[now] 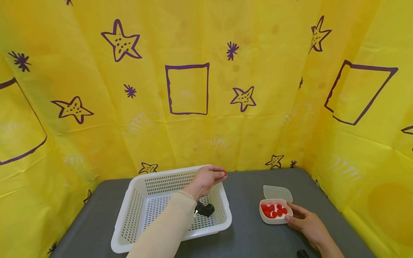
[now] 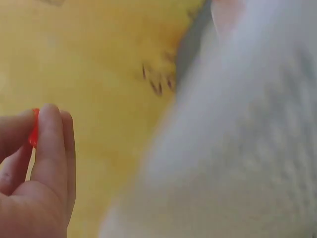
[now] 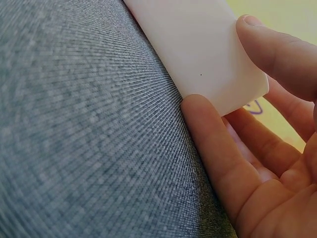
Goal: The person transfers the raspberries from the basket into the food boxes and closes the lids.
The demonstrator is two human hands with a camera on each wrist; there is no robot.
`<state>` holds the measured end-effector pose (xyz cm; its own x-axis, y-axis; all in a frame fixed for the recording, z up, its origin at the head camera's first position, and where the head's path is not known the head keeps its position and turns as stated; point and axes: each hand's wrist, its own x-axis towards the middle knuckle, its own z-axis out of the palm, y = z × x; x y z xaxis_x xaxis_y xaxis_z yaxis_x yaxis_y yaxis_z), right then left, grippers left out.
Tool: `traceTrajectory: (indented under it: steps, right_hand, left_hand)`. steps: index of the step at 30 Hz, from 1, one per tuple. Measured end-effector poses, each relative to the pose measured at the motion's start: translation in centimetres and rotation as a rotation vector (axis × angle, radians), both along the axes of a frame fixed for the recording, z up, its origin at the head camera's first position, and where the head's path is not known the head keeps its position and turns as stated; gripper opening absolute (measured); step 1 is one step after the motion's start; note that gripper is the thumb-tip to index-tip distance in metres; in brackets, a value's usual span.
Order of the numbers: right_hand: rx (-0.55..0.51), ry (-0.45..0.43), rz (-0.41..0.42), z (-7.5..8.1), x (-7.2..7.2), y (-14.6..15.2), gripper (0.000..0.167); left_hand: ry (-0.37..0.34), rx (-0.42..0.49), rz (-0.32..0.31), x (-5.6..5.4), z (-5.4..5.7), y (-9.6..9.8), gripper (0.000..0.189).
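Note:
My left hand (image 1: pixel 206 180) reaches over the right rim of the white basket (image 1: pixel 227 215). Thumb and fingers pinch a small red piece (image 2: pixel 34 130), mostly covered by the fingertips in the left wrist view. On the right, a small white box (image 1: pixel 273 221) stands on the dark tabletop with its lid flipped back. Several loose red pieces (image 1: pixel 273 211) lie inside it. My right hand (image 1: pixel 306 223) grips the box's right end, thumb on one side and fingers around the other, as the right wrist view shows from close up.
Inside the basket, below my left forearm, lies a black bundled object (image 1: pixel 205 209) with a shiny bit beside it. The translucent lid (image 1: pixel 278 194) leans out behind the box. Another black thing (image 1: pixel 302 253) shows at the front edge. A yellow patterned curtain (image 1: pixel 193 143) encloses the table.

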<state>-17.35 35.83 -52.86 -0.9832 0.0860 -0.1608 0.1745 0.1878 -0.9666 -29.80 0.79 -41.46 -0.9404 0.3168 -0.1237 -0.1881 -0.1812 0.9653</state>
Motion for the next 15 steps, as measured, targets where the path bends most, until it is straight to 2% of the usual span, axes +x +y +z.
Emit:
traceTrajectory:
  steps: [4, 7, 11, 15]
  right_hand:
    - [0.003, -0.007, -0.001, 0.0, 0.0, -0.1, 0.072]
    - [0.006, -0.011, 0.001, 0.1, 0.0, -0.1, 0.073]
    - [0.008, -0.017, -0.002, 0.2, 0.1, -0.1, 0.074]
    - [0.003, -0.016, -0.001, 0.2, 0.0, -0.1, 0.074]
  left_hand:
    - [0.004, 0.025, -0.027, 1.6, 1.2, 3.2, 0.026]
    - [0.020, -0.011, -0.037, 2.6, 1.6, 5.4, 0.022]
    - [0.038, -0.092, -0.027, 3.8, 1.6, 8.0, 0.015]
    - [0.054, -0.175, 0.003, 4.8, 1.1, 10.2, 0.011]
